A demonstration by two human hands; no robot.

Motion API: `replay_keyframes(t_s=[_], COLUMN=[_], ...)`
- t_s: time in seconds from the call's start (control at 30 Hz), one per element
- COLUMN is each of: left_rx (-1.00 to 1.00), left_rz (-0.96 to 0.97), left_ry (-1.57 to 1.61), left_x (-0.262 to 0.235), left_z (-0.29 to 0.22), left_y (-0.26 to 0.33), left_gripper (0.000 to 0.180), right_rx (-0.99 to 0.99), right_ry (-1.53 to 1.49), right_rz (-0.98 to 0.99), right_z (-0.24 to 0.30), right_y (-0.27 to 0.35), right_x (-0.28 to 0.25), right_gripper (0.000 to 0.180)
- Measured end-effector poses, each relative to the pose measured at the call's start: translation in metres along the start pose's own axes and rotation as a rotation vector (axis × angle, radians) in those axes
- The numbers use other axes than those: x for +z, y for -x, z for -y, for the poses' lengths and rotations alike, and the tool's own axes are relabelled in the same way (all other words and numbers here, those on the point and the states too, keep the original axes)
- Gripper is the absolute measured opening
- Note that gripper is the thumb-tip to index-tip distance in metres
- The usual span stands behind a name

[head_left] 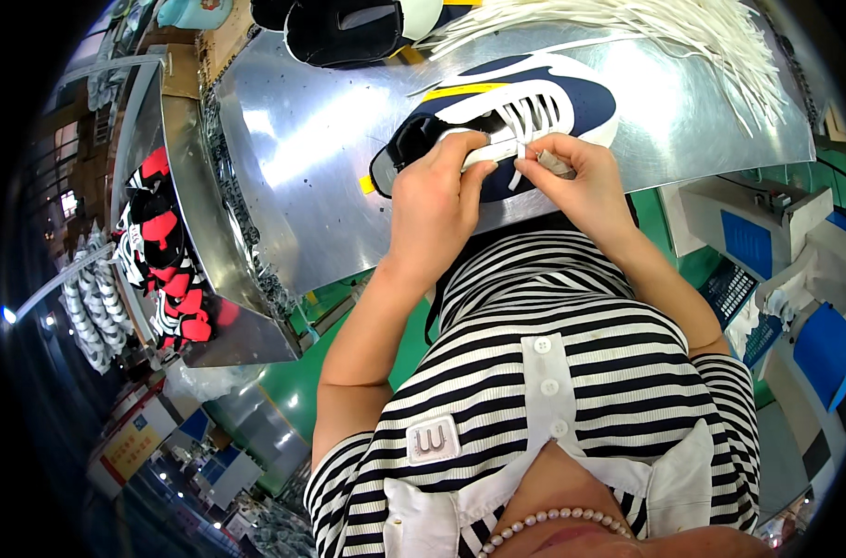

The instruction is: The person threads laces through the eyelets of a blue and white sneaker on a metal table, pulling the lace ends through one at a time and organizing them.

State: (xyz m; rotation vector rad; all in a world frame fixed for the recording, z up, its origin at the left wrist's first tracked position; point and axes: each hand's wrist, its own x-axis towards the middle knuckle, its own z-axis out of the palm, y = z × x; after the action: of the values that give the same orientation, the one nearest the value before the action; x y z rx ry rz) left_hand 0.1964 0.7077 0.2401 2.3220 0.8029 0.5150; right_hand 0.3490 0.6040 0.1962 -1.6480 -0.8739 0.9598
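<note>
A navy, white and yellow sneaker (590, 98) lies on its side on the metal tabletop, its black-lined opening to the left. White shoelace (534, 113) crosses its upper in several rows. My left hand (434, 200) is closed at the near edge of the opening, thumb and forefinger pinching the shoe's white eyelet edge. My right hand (586, 186) pinches the shoelace between thumb and forefinger close to the eyelets, and a short lace end hangs below. Beige wrapping covers one right finger. My fingers partly hide the near side of the shoe.
On the shiny metal table (302, 186), a heap of loose white laces (627, 23) lies at the far right. Another dark shoe (344, 33) sits at the far edge. Red, black and white shoe parts (167, 251) fill the left side. Office-like equipment (748, 237) stands at right.
</note>
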Motion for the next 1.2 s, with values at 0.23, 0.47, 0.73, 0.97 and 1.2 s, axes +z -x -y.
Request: replay_keyframes(t_s=[0.23, 0.47, 0.73, 0.97, 1.2], left_rx=[-0.076, -0.137, -0.031, 0.244, 0.138], left_rz=[0.12, 0.056, 0.055, 0.065, 0.089], left_ry=[0.086, -0.085, -0.106, -0.086, -0.049], left_x=[-0.007, 0.005, 0.006, 0.01, 0.007], left_z=[-0.003, -0.005, -0.004, 0.006, 0.002], left_y=[-0.005, -0.005, -0.009, -0.011, -0.004], left_gripper=[0.028, 0.027, 0.025, 0.024, 0.031], right_rx=[-0.098, -0.163, -0.092, 0.053, 0.138], right_ry=[-0.098, -0.107, 0.051, -0.031, 0.177], right_rz=[-0.076, -0.033, 0.13, 0.07, 0.241], right_z=[0.017, 0.015, 0.011, 0.018, 0.036], right_y=[-0.014, -0.004, 0.011, -0.005, 0.001], right_x=[-0.001, -0.004, -0.021, -0.002, -0.067], right_gripper=[0.014, 0.021, 0.019, 0.018, 0.018])
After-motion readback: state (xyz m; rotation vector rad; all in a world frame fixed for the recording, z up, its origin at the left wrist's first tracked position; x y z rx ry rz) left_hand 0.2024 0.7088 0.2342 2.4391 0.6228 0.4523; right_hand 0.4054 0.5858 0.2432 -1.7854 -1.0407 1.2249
